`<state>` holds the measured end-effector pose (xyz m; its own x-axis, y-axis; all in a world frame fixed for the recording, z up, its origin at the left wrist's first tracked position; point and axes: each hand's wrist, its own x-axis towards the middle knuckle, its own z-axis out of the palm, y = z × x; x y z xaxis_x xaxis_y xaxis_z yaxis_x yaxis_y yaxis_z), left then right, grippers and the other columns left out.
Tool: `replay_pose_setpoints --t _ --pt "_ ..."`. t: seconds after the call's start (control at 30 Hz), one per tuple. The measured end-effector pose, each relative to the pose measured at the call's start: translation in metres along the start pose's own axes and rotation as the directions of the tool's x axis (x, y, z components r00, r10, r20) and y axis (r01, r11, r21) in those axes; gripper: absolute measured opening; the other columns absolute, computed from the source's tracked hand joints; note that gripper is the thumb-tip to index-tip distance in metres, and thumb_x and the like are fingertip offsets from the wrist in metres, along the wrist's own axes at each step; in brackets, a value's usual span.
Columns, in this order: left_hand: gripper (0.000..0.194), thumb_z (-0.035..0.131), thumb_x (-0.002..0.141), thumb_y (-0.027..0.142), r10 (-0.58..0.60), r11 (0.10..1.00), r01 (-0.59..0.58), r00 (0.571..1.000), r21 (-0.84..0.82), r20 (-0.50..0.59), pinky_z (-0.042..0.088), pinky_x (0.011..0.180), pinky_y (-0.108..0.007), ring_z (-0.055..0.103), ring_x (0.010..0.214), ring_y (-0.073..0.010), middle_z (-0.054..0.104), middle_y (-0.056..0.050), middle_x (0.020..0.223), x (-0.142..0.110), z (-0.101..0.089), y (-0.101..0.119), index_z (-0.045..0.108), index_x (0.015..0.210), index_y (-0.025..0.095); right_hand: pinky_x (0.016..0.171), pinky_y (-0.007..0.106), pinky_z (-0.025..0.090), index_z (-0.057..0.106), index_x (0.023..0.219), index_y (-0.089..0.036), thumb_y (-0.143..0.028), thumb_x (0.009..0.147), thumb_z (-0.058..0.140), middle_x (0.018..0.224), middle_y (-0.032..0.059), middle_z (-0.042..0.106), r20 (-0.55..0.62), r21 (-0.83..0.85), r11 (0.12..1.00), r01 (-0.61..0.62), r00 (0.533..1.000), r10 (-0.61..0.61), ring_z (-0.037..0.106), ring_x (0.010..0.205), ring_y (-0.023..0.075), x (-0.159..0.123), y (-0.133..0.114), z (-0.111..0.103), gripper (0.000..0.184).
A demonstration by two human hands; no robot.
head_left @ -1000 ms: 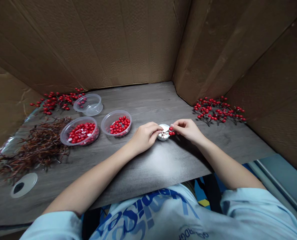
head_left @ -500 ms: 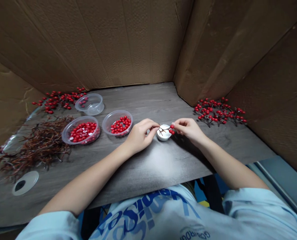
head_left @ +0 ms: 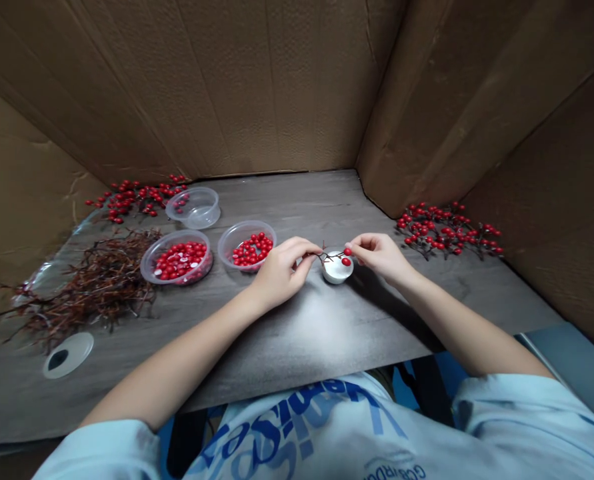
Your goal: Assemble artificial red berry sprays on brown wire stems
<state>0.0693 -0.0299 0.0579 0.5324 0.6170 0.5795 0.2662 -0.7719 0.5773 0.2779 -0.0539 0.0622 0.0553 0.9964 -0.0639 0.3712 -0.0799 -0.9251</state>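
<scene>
The left fingers (head_left: 307, 248) and right fingers (head_left: 354, 245) pinch a thin dark twig (head_left: 331, 255) bearing red berries, the left at its bare end, the right by the berries. Just below the fingers sits a small white-filled cup (head_left: 335, 270) on the dark wood-grain surface (head_left: 297, 200). Left of the fingers are clear plastic tubs (head_left: 143, 265) of red berries and brown stems (head_left: 91, 287); right, a heap of berry sprigs (head_left: 447, 230).

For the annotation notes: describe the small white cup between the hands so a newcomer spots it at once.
On the dark table, look right of the clear berry tubs. Between the left hand and right hand sits a small round white cup, opaque unlike the tubs, with a berry twig held over it.
</scene>
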Motion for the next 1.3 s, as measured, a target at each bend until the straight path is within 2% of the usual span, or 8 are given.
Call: replay_pose_setpoints --t 0.17,0.37,0.6,1.03,1.3 --pt "0.018 0.046 0.081 0.010 0.086 0.996 -0.085 0.995 -0.024 0.050 0.050 0.070 -0.026 0.060 0.083 -0.0137 0.065 -0.007 0.088 0.008 0.012 0.004 0.060 0.091 0.014 0.043 0.022 0.027 0.057 0.064 -0.014 -0.047 0.069 0.058 0.058 0.0034 0.060 -0.025 -0.031 0.999 -0.025 0.999 0.024 0.039 0.045 0.0072 -0.011 0.012 -0.008 0.033" --pt "0.019 0.045 0.081 0.009 0.132 0.991 -0.131 0.985 -0.013 0.107 0.049 0.077 -0.029 0.059 0.083 -0.0144 0.066 -0.007 0.088 0.012 0.022 0.005 0.061 0.091 0.014 0.048 0.023 0.034 0.058 0.064 -0.014 -0.043 0.071 0.058 0.060 0.0044 0.061 -0.025 -0.084 0.996 0.005 1.000 -0.007 0.046 0.050 0.0094 -0.016 0.021 -0.010 0.029" --pt "0.020 0.045 0.080 0.008 0.129 0.991 -0.132 0.982 0.015 0.141 0.047 0.075 -0.030 0.059 0.081 -0.0150 0.066 -0.006 0.086 0.017 0.027 0.003 0.062 0.089 0.014 0.048 0.023 0.036 0.058 0.064 -0.014 -0.042 0.071 0.057 0.060 0.0048 0.062 -0.026 -0.099 0.995 0.022 0.999 -0.025 0.048 0.051 0.0105 -0.013 0.031 -0.008 0.029" --pt "0.021 0.045 0.079 0.006 0.158 0.987 -0.159 0.972 -0.007 0.172 0.046 0.075 -0.028 0.058 0.079 -0.0143 0.066 -0.005 0.084 0.021 0.037 0.002 0.062 0.088 0.015 0.046 0.021 0.034 0.060 0.064 -0.013 -0.042 0.069 0.057 0.057 0.0032 0.059 -0.051 -0.116 0.993 0.021 0.998 -0.028 0.044 0.048 0.0085 -0.012 0.031 -0.010 0.030" --pt "0.022 0.044 0.079 0.007 0.110 0.994 -0.111 0.982 0.002 0.155 0.047 0.075 -0.029 0.058 0.081 -0.0147 0.065 -0.006 0.086 0.022 0.030 0.001 0.062 0.088 0.015 0.043 0.020 0.029 0.058 0.064 -0.013 -0.044 0.068 0.059 0.056 0.0023 0.059 -0.013 0.010 0.999 -0.043 0.999 0.043 0.041 0.044 0.0063 -0.013 0.026 -0.010 0.031"
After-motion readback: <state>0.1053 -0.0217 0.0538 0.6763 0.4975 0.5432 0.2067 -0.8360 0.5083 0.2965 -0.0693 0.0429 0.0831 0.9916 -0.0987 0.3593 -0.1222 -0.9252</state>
